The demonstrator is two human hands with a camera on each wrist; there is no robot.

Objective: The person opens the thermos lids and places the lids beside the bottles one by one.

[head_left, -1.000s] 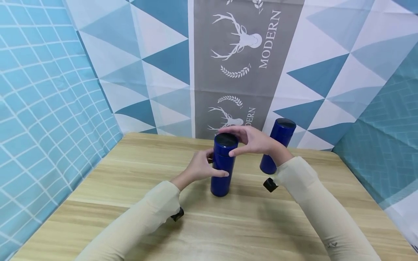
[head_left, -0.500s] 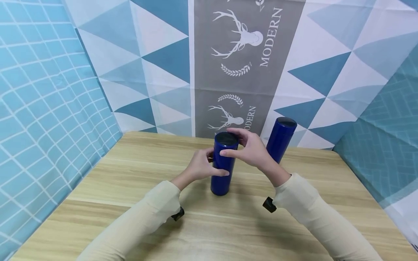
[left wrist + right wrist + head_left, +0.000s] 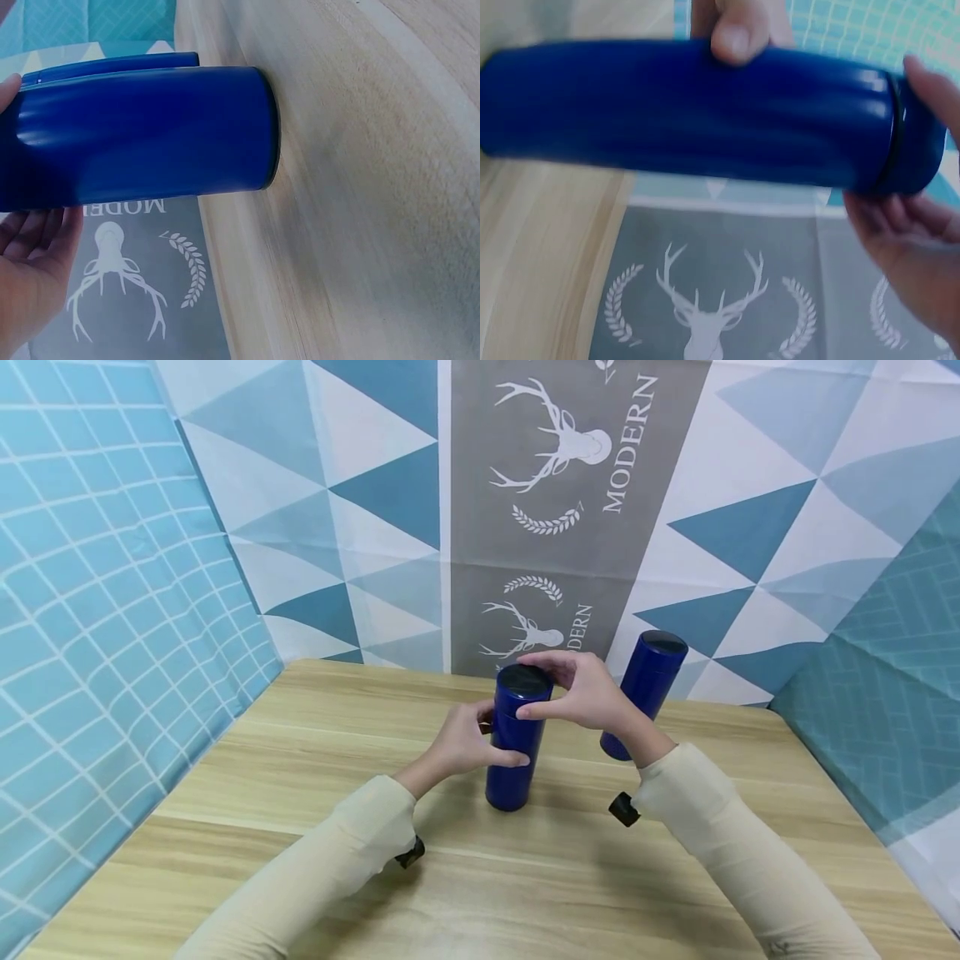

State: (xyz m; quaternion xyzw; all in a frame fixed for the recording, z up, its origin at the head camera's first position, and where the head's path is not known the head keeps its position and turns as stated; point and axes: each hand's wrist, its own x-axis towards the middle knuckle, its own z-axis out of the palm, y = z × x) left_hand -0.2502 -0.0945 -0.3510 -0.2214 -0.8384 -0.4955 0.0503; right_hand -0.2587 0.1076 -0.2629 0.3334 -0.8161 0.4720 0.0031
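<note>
Both my hands are clamped on one thing, the glossy blue thermos flask [image 3: 517, 737], which is upright near the middle of the wood-grain table [image 3: 315, 735], its base down at the tabletop. My left hand [image 3: 465, 739] grips the body around its middle, with the thumb across the side nearest me and the fingers going round behind, where the flask partly hides them. My right hand [image 3: 588, 693] is higher up, holding the lid [image 3: 525, 682] between the thumb in front and the fingers at the back. The lid has a dark, shiny top and a blue side, and it sits on the body; from my right wrist I see a black seam running between the two, just by my thumb. From my left wrist a dark edge shows round the flask's base.

To the right and a little farther back is a second blue flask [image 3: 651, 681], also upright with a dark top, its lower part partly covered by my right forearm. My cream sleeves [image 3: 750, 843] end short of the wrists, with a small black device [image 3: 624, 810] below my right cuff. Behind the table hangs a printed cloth [image 3: 480, 543] with white deer heads on a grey band, flanked by blue and white triangles
</note>
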